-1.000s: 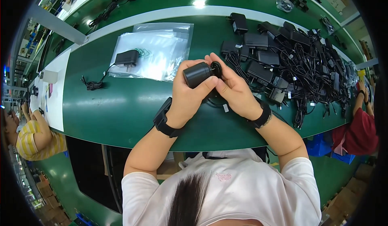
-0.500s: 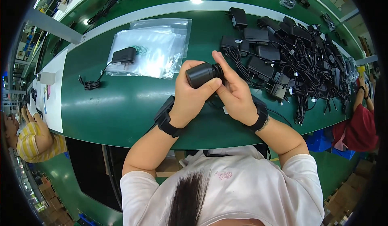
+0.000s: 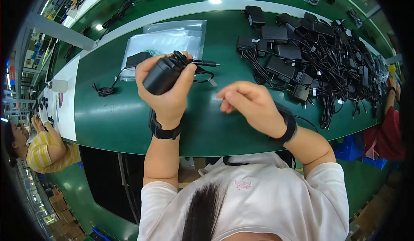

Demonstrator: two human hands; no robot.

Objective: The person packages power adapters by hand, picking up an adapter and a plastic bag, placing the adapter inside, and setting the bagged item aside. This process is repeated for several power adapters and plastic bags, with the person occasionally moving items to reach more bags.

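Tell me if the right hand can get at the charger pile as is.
Looks like yes: the right hand seems to hold nothing, and the charger pile starts just beyond its knuckles, with nothing seen blocking. The left hand, gripping a black charger, is off to the other side.

- Held adapter (image 3: 160,79) in the left hand (image 3: 167,105), before the plastic bags (image 3: 181,38);
- right hand (image 3: 256,107) to its right, above the table (image 3: 116,120);
- heap of adapters and cables (image 3: 310,60) on the table's right;
- second adapter (image 3: 137,59) on the bags' left side.
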